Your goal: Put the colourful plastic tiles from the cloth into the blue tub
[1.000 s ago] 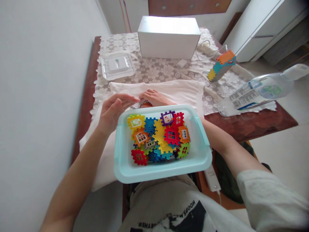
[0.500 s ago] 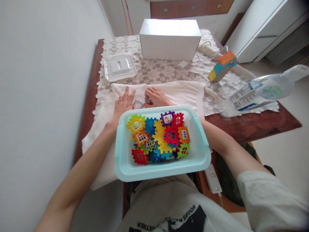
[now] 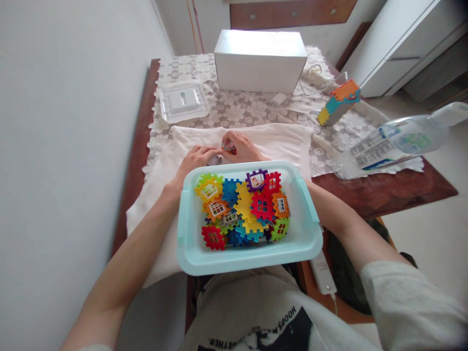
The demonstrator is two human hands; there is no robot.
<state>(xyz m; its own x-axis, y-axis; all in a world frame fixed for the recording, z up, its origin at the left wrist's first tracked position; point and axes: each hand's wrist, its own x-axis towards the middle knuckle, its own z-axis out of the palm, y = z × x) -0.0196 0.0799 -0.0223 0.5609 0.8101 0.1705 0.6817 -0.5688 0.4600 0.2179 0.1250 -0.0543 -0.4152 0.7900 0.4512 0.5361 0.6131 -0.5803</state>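
- A person's left hand (image 3: 195,158) and right hand (image 3: 239,147) meet on a white cloth (image 3: 285,141) just beyond the far rim of a pale blue tub (image 3: 309,229).
- The right hand pinches a small red-and-grey block piece (image 3: 228,146) at its fingertips, fingers curled narrow around it.
- The left hand lies knuckles-up beside it, fingers bent down onto a grey-white block piece (image 3: 214,159) resting on the cloth; whether it grips that piece or only presses on it cannot be told.
- The two pieces sit close together, the red-and-grey one just beyond and to the right of the grey-white one, both between the two hands.
- Directly below both wrists the tub holds a heap of coloured interlocking blocks (image 3: 243,207), many moulded as small windows.
- Well beyond the hands stand a white box (image 3: 260,61) and a clear plastic lid (image 3: 183,100) on a lace tablecloth (image 3: 252,109).
- Far to the right of the right hand stands a built column of blocks (image 3: 338,102), and nearer the camera a clear bottle (image 3: 395,144) whose label print is too blurred to read.
- On the person's shirt (image 3: 256,312), seen upside down, the word "HOOPS" is legible; the rest is unclear.
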